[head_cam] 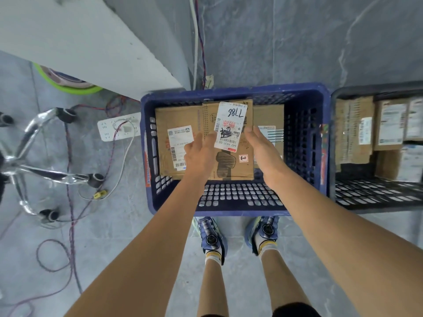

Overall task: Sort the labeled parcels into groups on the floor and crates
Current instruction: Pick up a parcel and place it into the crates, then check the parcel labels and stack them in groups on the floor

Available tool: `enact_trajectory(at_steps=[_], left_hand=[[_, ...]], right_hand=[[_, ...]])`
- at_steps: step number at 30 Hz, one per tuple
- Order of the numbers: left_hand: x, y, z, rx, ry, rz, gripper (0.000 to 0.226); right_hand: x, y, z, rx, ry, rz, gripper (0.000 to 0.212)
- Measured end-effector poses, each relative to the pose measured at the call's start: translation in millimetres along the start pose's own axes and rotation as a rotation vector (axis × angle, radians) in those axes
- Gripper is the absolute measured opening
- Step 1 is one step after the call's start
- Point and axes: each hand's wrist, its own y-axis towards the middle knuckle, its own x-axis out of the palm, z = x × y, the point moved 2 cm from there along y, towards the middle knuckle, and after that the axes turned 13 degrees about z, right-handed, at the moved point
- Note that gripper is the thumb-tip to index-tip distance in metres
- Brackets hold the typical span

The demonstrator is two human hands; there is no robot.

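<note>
hands (197,149) (259,146) gripping parcel (243,171), fingertips hidden beneath

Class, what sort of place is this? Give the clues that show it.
Likely a courier sorting room: a labelled parcel, with more boxes in a blue crate and a black crate.

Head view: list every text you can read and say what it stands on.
"7786", handwritten, on the white label of the cardboard parcel held by the left hand and right hand.
"642 H431-0B", printed by that label's barcode, barely legible.
Red characters there: blurred.
Other labels in the blue crate and black crate: too small to read.
</note>
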Motion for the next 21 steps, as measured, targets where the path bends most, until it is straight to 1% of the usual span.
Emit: enact_trajectory(at_steps=[1,3,7,11,12,17,18,20,21], left_hand=[[-3.4,-9.2,6.4,-0.015,-0.046,0.009,0.058],[-11.8,-29.5,16.5,-0.017,-0.104,-0.005,0.057],[-29.9,-80.2,49.5,-0.01,-0.171,-0.045,0.065],[-49.8,-141.4,101.1,0.041,-0.264,-0.075,0.088],[-54.1,-157.9,116.5,0.066,-0.301,-0.079,0.089],[-74.7,-245.6,193.7,0.229,-0.357,-0.125,0.079],[-78.6,-263.1,207.0,0.26,-0.361,-0.132,0.075],[-86.0,-300.9,230.3,0.315,-0.361,-0.159,0.068],[-89.7,-319.9,240.9,0.351,-0.36,-0.176,0.066]], right_hand=[[-2.4,-7.1,-7.7,-0.013,0.02,0.008,0.074],[-9.2,-25.4,-24.6,-0.04,0.057,0.017,0.071],[-36.1,-79.1,-68.3,-0.107,0.163,0.056,0.061],[-72.9,-142.8,-115.6,-0.184,0.276,0.043,0.061],[-84.6,-156.5,-127.0,-0.193,0.309,0.049,0.061],[-144.6,-231.8,-187.5,-0.322,0.383,0.068,0.064],[-156.2,-248.7,-199.2,-0.337,0.406,0.071,0.066],[-181.7,-281.9,-216.8,-0.35,0.458,0.11,0.079],[-194.1,-300.2,-225.7,-0.377,0.485,0.137,0.081]])
